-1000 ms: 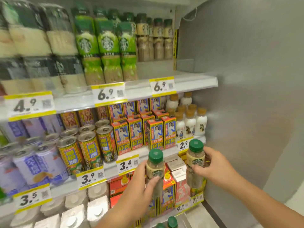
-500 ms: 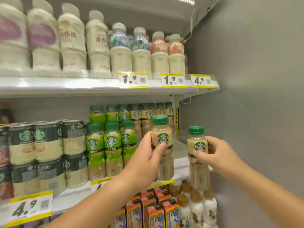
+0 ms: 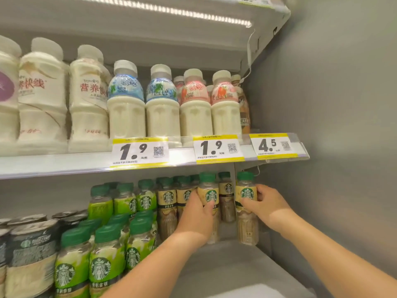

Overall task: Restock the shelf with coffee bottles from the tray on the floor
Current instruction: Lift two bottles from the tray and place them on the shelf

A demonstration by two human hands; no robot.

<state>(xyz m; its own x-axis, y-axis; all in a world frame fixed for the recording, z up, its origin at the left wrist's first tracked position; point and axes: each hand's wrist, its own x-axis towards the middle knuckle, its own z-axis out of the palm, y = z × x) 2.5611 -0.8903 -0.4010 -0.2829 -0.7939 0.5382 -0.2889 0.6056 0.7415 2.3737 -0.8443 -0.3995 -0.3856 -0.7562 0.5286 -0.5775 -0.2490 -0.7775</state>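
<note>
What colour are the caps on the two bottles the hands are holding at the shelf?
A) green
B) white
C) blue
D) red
A: the left hand grips a beige-labelled plastic coffee bottle and the right hand grips a second beige-labelled bottle, both topped in green.

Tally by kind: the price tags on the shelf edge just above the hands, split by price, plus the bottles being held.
1.9 tags: 2
4.5 tag: 1
bottles: 2, one gripped by the left hand, one by the right hand
Total: 5
</note>
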